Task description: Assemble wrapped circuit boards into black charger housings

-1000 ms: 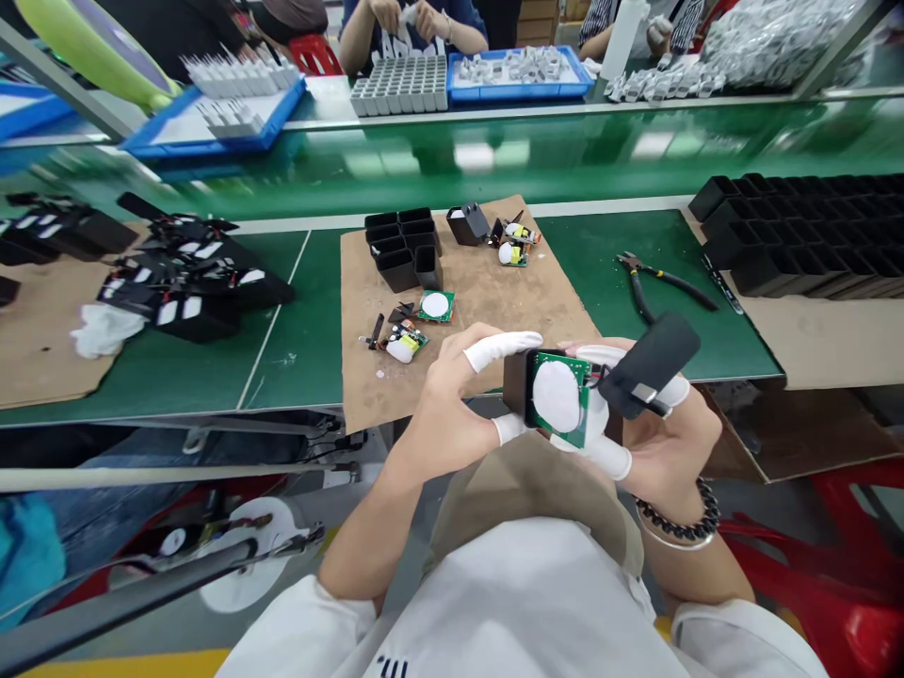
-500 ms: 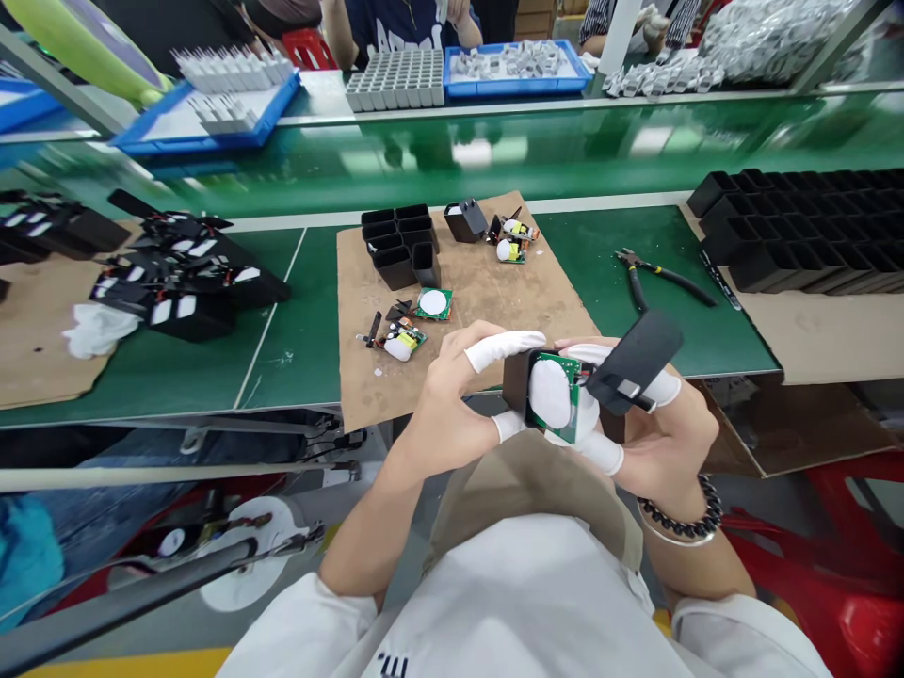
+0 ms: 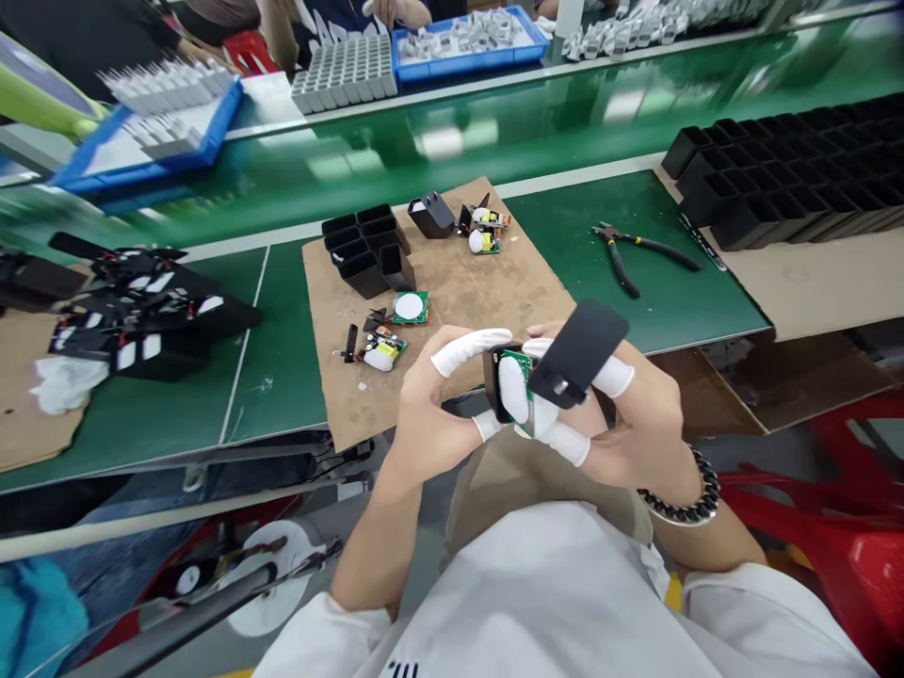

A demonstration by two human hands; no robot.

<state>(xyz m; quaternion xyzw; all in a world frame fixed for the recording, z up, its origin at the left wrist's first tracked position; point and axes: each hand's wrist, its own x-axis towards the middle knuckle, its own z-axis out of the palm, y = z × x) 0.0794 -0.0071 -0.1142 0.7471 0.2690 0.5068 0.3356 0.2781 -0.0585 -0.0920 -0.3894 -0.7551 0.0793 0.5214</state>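
Note:
Above my lap, my left hand (image 3: 430,410) grips a small black plastic case (image 3: 492,381) between its white-covered thumb and finger. My right hand (image 3: 632,424), also with white finger covers, holds a green circuit board (image 3: 524,362) at the case's open side. A round white pad (image 3: 513,388) lies on the board's face. The board stands tilted, partly inside the case; how deep I cannot tell. A flat black cover (image 3: 583,347) sticks up beside my right fingers and hides part of them.
Cardboard (image 3: 452,301) carries several empty black cases (image 3: 367,247), a closed case (image 3: 431,215) and loose circuit boards (image 3: 381,348). Cutting pliers (image 3: 639,247) lie on the green bench. Rows of black cases (image 3: 791,179) stand right, partly assembled units (image 3: 155,301) left. Co-workers sit across the green belt (image 3: 438,141).
My head view has tilted and shifted. In my hands the board has turned, so less of its green face and pad shows. The black cover has swung more upright.

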